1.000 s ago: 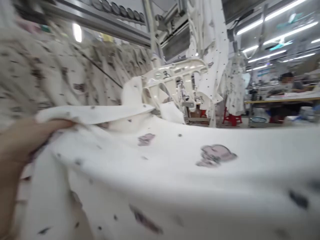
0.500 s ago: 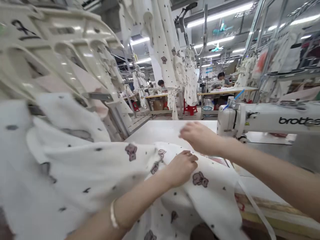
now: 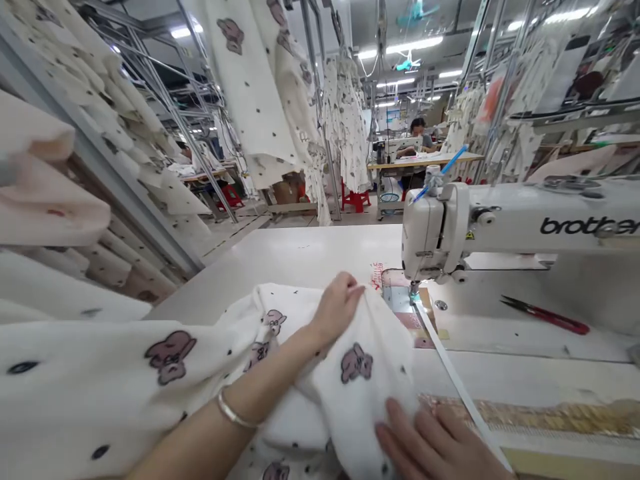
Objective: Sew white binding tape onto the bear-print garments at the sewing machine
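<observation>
Left hand tight on far edge of printed cloth, right hand over its near side, grip unclear.

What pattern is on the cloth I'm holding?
The white cloth has mauve cartoon animals and dark spots, clearest in the head view.

long tube lights glowing overhead; teal fans; red stool on pale floor near wood-edged worktable

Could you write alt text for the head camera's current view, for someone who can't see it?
The left hand pinches white printed fabric while the right hand touches it lower down, beside a sewing machine. Red-handled snips lie on the white table.
</observation>
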Demonstrator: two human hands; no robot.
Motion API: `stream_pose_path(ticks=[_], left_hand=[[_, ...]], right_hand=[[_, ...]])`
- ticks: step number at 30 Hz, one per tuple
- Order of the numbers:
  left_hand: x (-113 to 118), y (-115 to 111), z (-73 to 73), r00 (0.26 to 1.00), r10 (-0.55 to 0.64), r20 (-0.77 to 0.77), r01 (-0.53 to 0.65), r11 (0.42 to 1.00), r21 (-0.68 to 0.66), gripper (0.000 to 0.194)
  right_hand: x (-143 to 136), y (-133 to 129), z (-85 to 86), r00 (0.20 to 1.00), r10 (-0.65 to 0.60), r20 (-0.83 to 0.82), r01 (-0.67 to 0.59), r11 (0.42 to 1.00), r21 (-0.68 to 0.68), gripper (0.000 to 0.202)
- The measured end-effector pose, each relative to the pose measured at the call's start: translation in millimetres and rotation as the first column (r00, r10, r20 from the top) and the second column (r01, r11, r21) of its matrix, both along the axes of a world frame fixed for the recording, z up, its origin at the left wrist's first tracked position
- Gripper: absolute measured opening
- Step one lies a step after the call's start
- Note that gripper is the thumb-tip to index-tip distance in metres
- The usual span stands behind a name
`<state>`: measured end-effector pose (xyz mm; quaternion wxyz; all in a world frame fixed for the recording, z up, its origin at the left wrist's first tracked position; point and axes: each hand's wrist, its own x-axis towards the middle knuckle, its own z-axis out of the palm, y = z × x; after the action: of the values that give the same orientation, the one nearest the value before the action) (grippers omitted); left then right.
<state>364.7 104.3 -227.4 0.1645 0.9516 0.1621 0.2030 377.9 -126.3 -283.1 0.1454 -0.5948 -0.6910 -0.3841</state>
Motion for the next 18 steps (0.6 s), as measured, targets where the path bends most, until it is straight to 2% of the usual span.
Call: stream_pose_path(ticks=[2, 5, 7, 9, 10, 12, 13, 16, 18], left_hand=[[16, 16, 7.4, 0.991, 0.099, 0.087, -0.104, 0.993, 0.05, 0.016], [33, 34, 19.4, 0.987, 0.094, 0.129, -0.114, 0.981, 0.159, 0.01], [33, 32, 22.6, 0.996, -0.007, 0.089, -0.014, 0.973, 0.232, 0.012], [25, 17, 19.9, 0.978, -0.208, -0.017, 0.205, 0.94, 0.272, 0.015], [18, 7, 16.6, 0.942, -0.326, -0.084, 0.337, 0.901, 0.272, 0.013], [4, -14, 8.2, 0.85, -0.488, -0.197, 0.524, 0.82, 0.229, 0.014], [-2, -23, 3.9, 0.835, -0.502, -0.225, 0.543, 0.816, 0.197, 0.018], [-12, -39, -5.2, 0.9, -0.364, -0.24, 0.395, 0.914, 0.094, 0.018], [-10, -43, -7.2, 0.933, -0.285, -0.218, 0.302, 0.952, 0.048, 0.008]], right_hand=[[3, 12, 8.7, 0.996, 0.04, -0.075, -0.039, 0.999, 0.02, 0.033], [16, 14, 35.6, 0.986, 0.038, -0.16, -0.038, 0.999, 0.001, 0.044], [29, 5, 55.9, 0.983, 0.04, -0.179, -0.056, 0.995, -0.085, 0.049], [43, -8, 70.3, 0.987, 0.112, -0.115, -0.138, 0.958, -0.251, 0.045], [49, -14, 73.9, 0.985, 0.154, -0.072, -0.169, 0.927, -0.334, 0.04], [59, -24, 73.4, 0.985, 0.168, -0.047, -0.172, 0.902, -0.397, 0.037], [62, -28, 70.0, 0.988, 0.128, -0.081, -0.149, 0.917, -0.369, 0.039], [65, -35, 54.8, 0.963, -0.047, -0.264, -0.032, 0.958, -0.285, 0.038], [64, -37, 47.2, 0.934, -0.113, -0.34, -0.003, 0.946, -0.323, 0.035]])
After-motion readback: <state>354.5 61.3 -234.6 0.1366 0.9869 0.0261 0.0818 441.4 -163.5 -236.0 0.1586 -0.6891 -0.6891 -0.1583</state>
